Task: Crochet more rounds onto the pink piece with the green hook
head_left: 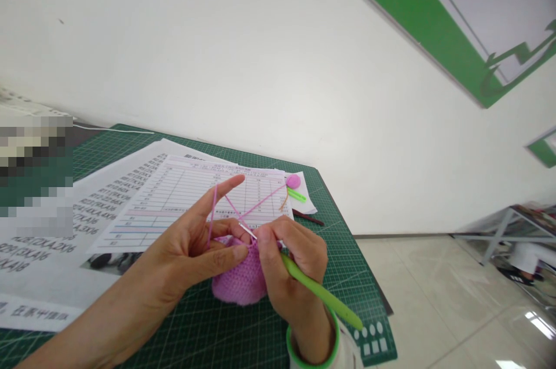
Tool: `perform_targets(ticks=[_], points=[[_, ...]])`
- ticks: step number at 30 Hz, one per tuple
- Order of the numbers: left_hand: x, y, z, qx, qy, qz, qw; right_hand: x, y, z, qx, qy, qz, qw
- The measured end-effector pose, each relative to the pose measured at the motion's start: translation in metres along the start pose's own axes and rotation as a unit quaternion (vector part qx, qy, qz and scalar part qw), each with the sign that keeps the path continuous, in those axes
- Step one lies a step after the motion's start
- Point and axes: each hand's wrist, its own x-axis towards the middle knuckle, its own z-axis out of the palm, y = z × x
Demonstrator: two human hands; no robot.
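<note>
A pink crocheted piece (240, 283), rounded like a small cup, hangs between my two hands above the mat. My left hand (200, 244) pinches its upper edge between thumb and fingers, with the index finger raised and pink yarn (212, 212) looped round it. My right hand (292, 262) grips a crochet hook (324, 295) with a green handle; its thin metal tip meets the edge of the piece. From there a strand runs back to a small pink yarn ball (293, 182). My right fingers partly cover the piece.
Printed sheets (143, 201) lie across the green cutting mat (347, 276). Beside the yarn ball are a bright green clip-like item (297, 195) and a dark thin stick (308, 218). A white wall (260, 68) rises behind; tiled floor (417, 288) shows at right.
</note>
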Motion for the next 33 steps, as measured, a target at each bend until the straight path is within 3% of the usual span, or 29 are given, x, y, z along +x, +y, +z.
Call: perform_targets(ticks=[5,18,33], points=[[0.000,0.000,0.001,0.014,0.032,-0.018,0.999,-0.003,0.002,-0.005,0.000,-0.006,0.010,1.000],[0.004,-0.008,-0.007,-0.033,-0.017,-0.047,0.998,-0.002,0.002,-0.019,0.081,-0.072,0.039,0.993],[0.008,-0.010,-0.006,-0.009,-0.034,-0.032,0.999,0.003,0.005,-0.032,0.022,-0.184,0.019,0.983]])
